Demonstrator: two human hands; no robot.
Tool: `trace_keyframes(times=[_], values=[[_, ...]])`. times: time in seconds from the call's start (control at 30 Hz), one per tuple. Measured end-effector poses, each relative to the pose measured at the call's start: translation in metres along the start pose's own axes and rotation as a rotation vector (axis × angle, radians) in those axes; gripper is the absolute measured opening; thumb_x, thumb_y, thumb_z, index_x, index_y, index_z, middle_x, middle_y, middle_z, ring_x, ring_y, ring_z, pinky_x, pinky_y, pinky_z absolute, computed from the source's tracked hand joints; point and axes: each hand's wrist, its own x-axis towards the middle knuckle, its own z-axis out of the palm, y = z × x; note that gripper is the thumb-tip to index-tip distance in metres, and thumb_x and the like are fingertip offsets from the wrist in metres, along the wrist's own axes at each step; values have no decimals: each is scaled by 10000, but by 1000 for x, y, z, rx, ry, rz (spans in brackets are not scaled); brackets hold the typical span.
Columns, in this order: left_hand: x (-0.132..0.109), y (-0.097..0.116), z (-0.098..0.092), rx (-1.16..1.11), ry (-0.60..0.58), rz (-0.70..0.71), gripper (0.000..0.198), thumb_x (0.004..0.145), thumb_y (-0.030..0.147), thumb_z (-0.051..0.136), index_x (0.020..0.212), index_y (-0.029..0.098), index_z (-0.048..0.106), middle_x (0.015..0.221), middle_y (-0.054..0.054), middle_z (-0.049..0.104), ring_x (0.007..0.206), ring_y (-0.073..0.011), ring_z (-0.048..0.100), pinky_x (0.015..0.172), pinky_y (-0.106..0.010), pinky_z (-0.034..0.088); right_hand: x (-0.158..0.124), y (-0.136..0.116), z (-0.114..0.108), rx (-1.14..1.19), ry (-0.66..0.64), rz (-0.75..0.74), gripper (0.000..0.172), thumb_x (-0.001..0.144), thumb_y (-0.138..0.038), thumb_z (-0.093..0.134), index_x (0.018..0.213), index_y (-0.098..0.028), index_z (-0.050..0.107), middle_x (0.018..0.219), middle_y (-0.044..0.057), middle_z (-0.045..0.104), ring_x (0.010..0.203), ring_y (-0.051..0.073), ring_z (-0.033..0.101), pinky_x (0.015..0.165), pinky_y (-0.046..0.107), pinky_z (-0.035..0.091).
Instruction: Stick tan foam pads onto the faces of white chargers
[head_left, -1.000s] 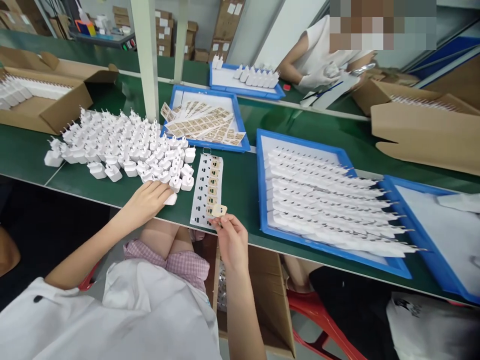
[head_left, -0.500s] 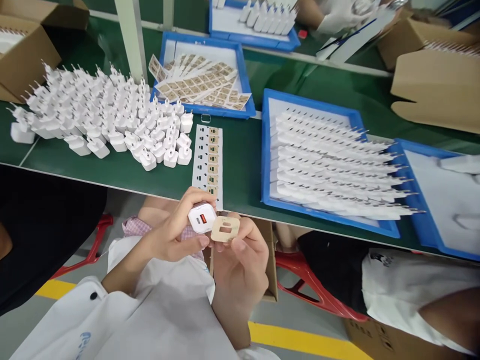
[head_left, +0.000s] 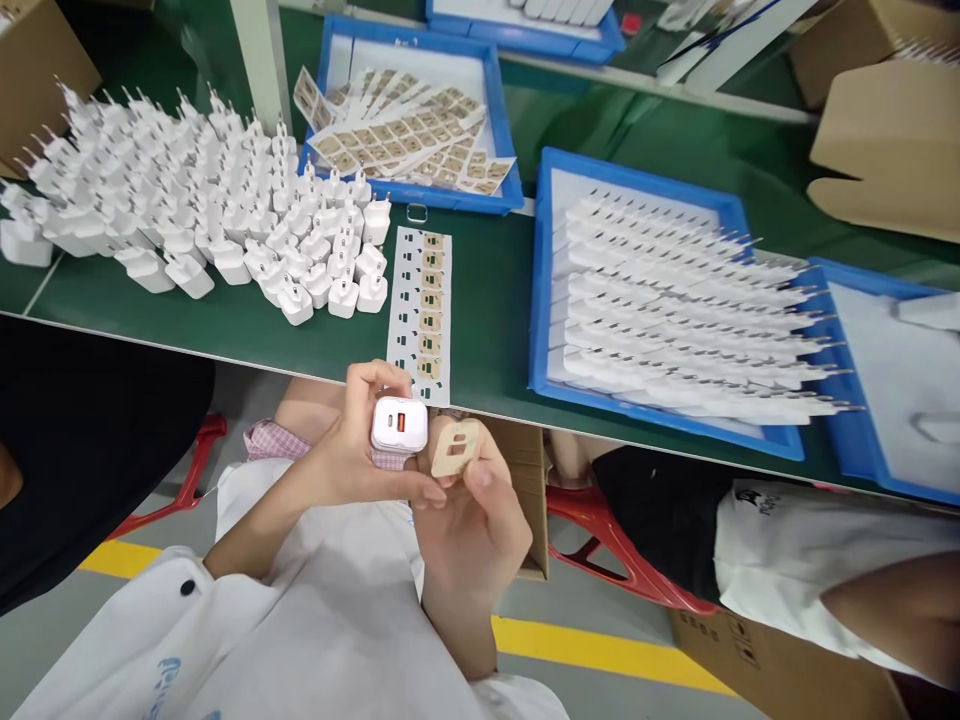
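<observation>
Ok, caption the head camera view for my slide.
Left hand holds a white USB wall charger, right hand a tan cut-out pad.

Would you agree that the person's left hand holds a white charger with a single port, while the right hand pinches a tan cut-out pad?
Not quite: the head view shows that the white charger in the left hand has two ports, not one. The right hand does pinch the tan cut-out pad.
</observation>
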Motion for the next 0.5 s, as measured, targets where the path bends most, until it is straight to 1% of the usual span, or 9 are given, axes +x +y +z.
trace_keyframes(times=[0.1, 0.13, 0.17, 0.27, 0.33, 0.43, 0.5], values=[[1, 0, -3, -173, -42, -3, 663, 669, 395, 942, 975, 275, 365, 985, 30, 483, 769, -87, 532, 652, -205, 464, 5, -5, -6, 114, -227, 178, 261, 863, -356, 681, 699, -232, 520, 544, -82, 377, 424, 74, 219, 360, 192, 234], [1, 0, -3, -197, -51, -12, 644, 670, 391, 943, 944, 266, 374, 951, 36, 504, 764, -88, 544, 658, -209, 467, 7, -7, -9, 133, -263, 208, 250, 867, -352, 672, 705, -235, 522, 526, -87, 357, 420, 77, 196, 347, 190, 208], [1, 1, -3, -201, -52, -23, 618, 672, 397, 941, 935, 257, 400, 935, 34, 538, 775, -97, 569, 684, -223, 483, 9, -9, -12, 137, -270, 213, 243, 868, -348, 669, 707, -235, 526, 516, -91, 340, 422, 79, 183, 344, 187, 195], [1, 7, -3, -124, -24, -51, 542, 681, 428, 931, 996, 238, 533, 970, -9, 677, 876, -155, 664, 821, -303, 528, 13, -17, -20, 64, -189, 135, 248, 868, -334, 677, 697, -230, 530, 522, -93, 330, 429, 76, 180, 369, 190, 219], [1, 12, -4, -42, -22, -70, 496, 738, 439, 890, 1093, 227, 615, 1071, -59, 732, 968, -200, 700, 875, -330, 535, 11, -21, -22, -16, -130, 78, 271, 873, -340, 681, 688, -228, 519, 534, -90, 341, 434, 75, 197, 393, 199, 249], [2, 18, -7, 79, -59, -49, 457, 846, 399, 801, 1243, 239, 642, 1241, -93, 711, 1124, -241, 684, 924, -335, 535, 6, -21, -20, -144, -49, -17, 307, 884, -357, 684, 669, -224, 508, 549, -74, 375, 454, 81, 256, 432, 213, 277], [3, 20, -10, 152, -118, -11, 440, 889, 351, 753, 1296, 255, 615, 1229, -83, 692, 1123, -235, 667, 942, -337, 526, 1, -17, -16, -221, 8, -106, 310, 883, -352, 692, 662, -222, 518, 554, -61, 407, 473, 88, 309, 457, 223, 289]])
